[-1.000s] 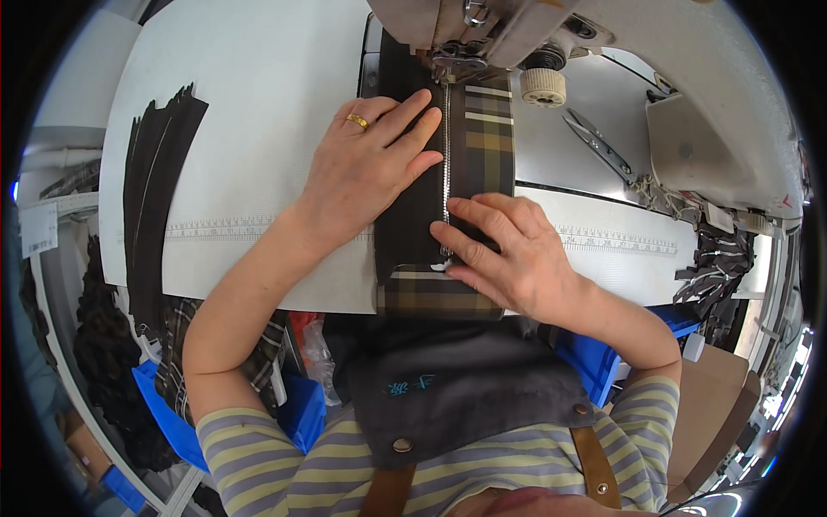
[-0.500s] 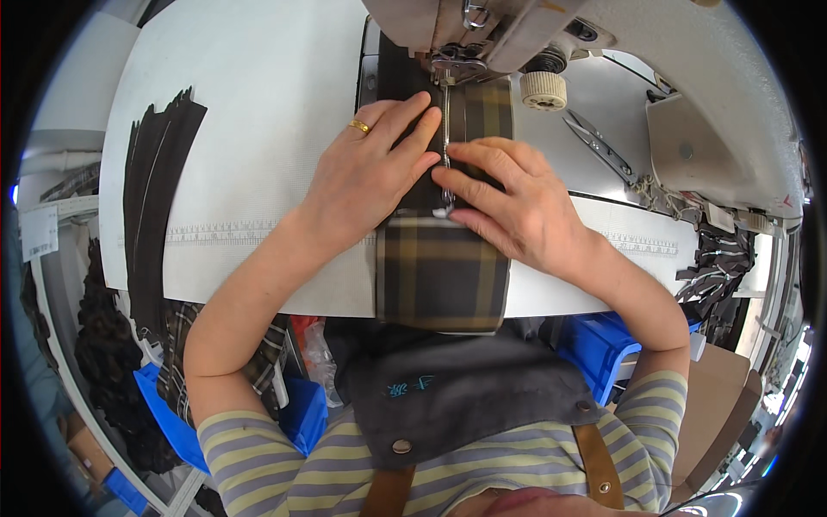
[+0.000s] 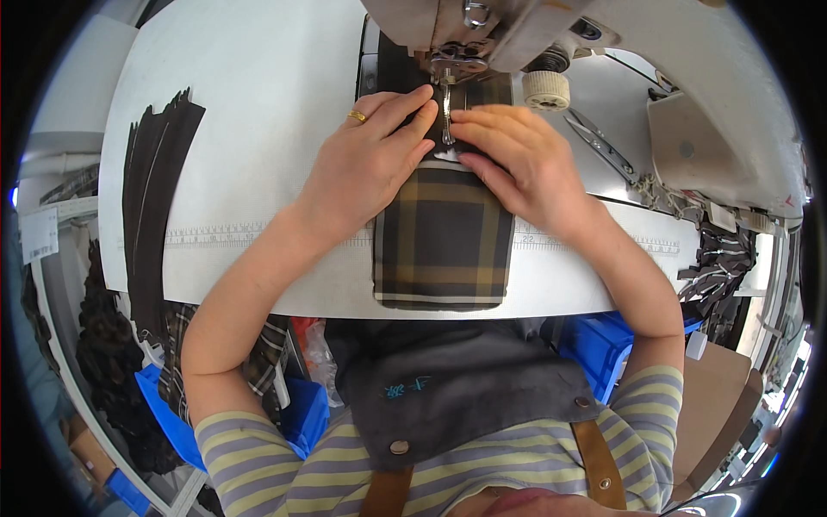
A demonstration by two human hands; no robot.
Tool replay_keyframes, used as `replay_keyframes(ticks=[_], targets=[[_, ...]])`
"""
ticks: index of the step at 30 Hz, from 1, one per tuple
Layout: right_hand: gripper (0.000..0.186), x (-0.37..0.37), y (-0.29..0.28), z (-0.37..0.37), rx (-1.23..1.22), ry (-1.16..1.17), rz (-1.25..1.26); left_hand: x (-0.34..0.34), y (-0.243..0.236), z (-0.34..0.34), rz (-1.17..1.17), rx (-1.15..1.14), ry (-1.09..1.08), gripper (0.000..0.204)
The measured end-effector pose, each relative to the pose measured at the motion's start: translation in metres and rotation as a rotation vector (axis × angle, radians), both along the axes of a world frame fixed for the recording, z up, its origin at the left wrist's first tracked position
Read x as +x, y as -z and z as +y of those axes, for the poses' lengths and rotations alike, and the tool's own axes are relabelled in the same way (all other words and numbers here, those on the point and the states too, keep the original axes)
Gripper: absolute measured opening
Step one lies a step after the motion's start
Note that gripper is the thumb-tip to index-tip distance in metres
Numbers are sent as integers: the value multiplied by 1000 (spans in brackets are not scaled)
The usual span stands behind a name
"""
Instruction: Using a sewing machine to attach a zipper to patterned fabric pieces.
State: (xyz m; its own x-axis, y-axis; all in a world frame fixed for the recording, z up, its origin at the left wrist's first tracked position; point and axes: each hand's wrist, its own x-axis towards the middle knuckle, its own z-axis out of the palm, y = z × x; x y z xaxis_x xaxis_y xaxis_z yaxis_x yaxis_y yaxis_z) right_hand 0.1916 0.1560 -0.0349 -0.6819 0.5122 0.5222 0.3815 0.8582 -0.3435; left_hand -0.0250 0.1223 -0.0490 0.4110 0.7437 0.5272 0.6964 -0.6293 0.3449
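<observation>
1. Surface: pale worktable (image 3: 258, 155), front edge bowed by the lens. A printed ruler scale (image 3: 215, 234) crosses it, passing under the cloth.
2. Work: plaid cloth (image 3: 444, 237), dark with olive bands, lies just inside the front edge, its far end under the sewing machine (image 3: 495, 34). A metal-toothed zipper (image 3: 447, 129) runs up to the presser foot.
3. Left hand (image 3: 366, 164): palm down left of the zipper, fingers slightly spread, tips on dark fabric; ring on one finger.
4. Right hand (image 3: 525, 168): fingers close together, thumb apart, tips at the zipper's right side. Cannot tell whether they pinch.
5. Around: dark zipper strips (image 3: 159, 202) at table left; snips (image 3: 600, 145) on the metal at right; blue bin (image 3: 594, 345) and cardboard box (image 3: 715, 405) below.
6. Writing: teal characters (image 3: 407, 388) on the dark apron (image 3: 482, 405); white label (image 3: 39, 234) on the left-hand rack, print too small to read.
</observation>
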Motion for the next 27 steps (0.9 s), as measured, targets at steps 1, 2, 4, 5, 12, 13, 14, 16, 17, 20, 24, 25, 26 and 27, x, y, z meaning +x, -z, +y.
replay_keyframes(ticks=[1,2,4,5,12,13,14,16,17,20,24,25,26,27], targets=[[29,0,1,-3,57,11,9,-1,0,0,20,3,9,36],[29,1,2,-5,36,25,-3,-2,0,-1,5,-52,2,35],[26,2,3,-8,78,23,-17,-4,0,-2,-11,-105,-7,35],[26,2,3,-8,77,28,-13,-5,0,-3,-17,-122,4,33],[28,2,3,-6,52,41,-1,-9,0,0,-206,-187,27,27],[29,2,3,-6,42,35,10,-9,0,0,-191,-198,23,27],[29,3,3,-7,46,44,10,-9,0,0,-154,-169,28,28],[31,4,2,-8,68,37,-47,-9,0,0,-119,-141,35,28],[31,4,2,-8,68,37,-47,-8,0,0,-112,-142,30,28],[32,4,1,-10,72,43,-70,-7,-1,-1,-107,-141,25,27],[33,3,0,-15,97,73,-110,-8,-2,0,-90,-79,23,25],[33,3,0,-16,95,79,-123,-8,-2,1,-79,-85,21,25],[33,2,0,-15,97,88,-123,-8,-2,1,-79,-80,26,25],[33,2,1,-14,102,85,-111,-8,-2,2,-96,-66,35,25]])
